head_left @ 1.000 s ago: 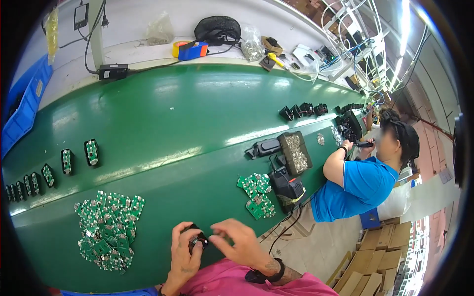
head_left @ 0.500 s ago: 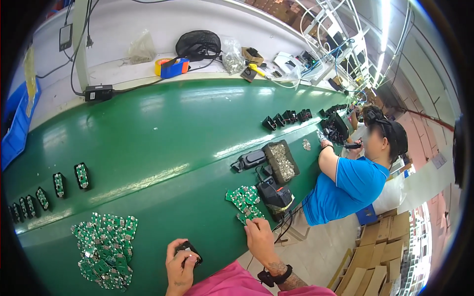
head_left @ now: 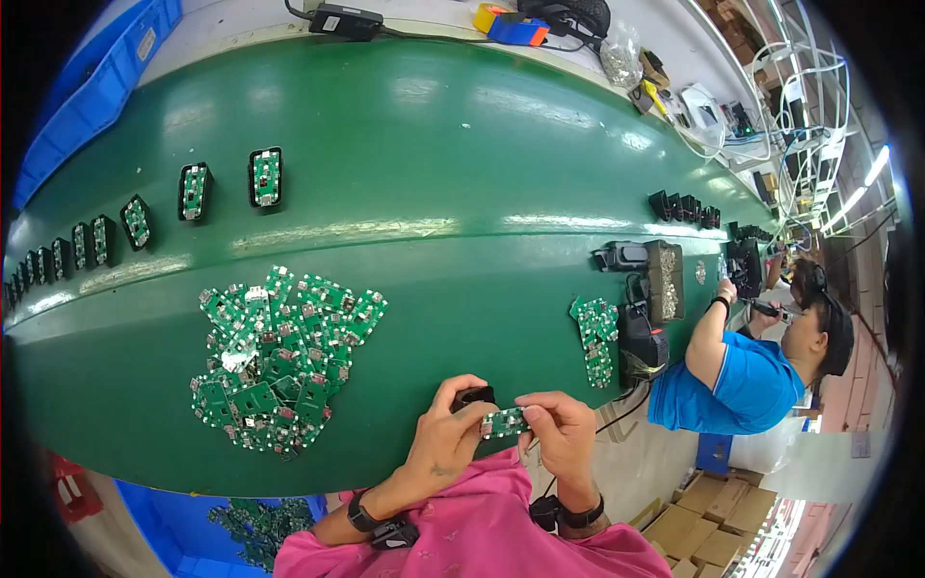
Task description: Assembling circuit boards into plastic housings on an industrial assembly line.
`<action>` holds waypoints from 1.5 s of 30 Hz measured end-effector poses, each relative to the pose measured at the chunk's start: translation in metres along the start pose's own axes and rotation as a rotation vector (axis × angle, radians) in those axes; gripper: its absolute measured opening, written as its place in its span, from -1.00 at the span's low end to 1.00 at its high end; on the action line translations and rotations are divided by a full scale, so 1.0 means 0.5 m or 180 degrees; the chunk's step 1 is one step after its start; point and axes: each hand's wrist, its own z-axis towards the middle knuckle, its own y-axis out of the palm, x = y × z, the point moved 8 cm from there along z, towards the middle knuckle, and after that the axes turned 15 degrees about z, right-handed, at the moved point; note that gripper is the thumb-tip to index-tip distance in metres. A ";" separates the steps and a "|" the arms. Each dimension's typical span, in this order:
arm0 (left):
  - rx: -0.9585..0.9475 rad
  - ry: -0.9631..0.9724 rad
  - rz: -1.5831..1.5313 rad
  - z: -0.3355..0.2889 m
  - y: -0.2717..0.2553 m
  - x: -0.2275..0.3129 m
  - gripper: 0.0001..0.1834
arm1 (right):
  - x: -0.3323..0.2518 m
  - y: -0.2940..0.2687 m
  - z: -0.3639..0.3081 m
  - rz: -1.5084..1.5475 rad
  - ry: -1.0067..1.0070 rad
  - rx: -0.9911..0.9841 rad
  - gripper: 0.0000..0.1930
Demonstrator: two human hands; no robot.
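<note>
Low over the near edge of the green table, my left hand [head_left: 443,438] is closed around a small black plastic case [head_left: 474,396], partly hidden by the fingers. Between thumb and fingers, my right hand [head_left: 566,438] pinches a green circuit board [head_left: 505,422] right beside the case. My left thumb reaches the board's left end; whether it presses on it I cannot tell. A large heap of loose circuit boards [head_left: 284,371] lies to the left of my hands. To the right is a smaller pile of boards [head_left: 597,347].
Black cases with boards in them [head_left: 265,178] form a row at far left. Right of my hands stand a black device [head_left: 641,337] and a tray of small metal parts [head_left: 666,279]. A co-worker in blue [head_left: 723,385] sits beyond. A blue crate [head_left: 154,520] holds boards below the table edge.
My right hand has come away from the small right-hand pile with a board and now meets my left hand at the case. The view has turned left and downward.
</note>
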 end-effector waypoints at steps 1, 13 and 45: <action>-0.0100 0.0044 0.0035 -0.005 0.005 -0.004 -0.79 | 0.001 0.008 0.002 -0.0206 0.0003 -0.0082 -0.88; -0.0108 0.0310 0.0391 -0.008 0.010 0.001 -0.77 | -0.009 0.003 0.010 -0.0800 0.0089 0.0017 -0.91; -0.0946 -0.1068 -0.1496 0.031 0.091 -0.028 -0.35 | 0.033 -0.055 0.042 -0.1151 -0.1044 -0.0334 -0.82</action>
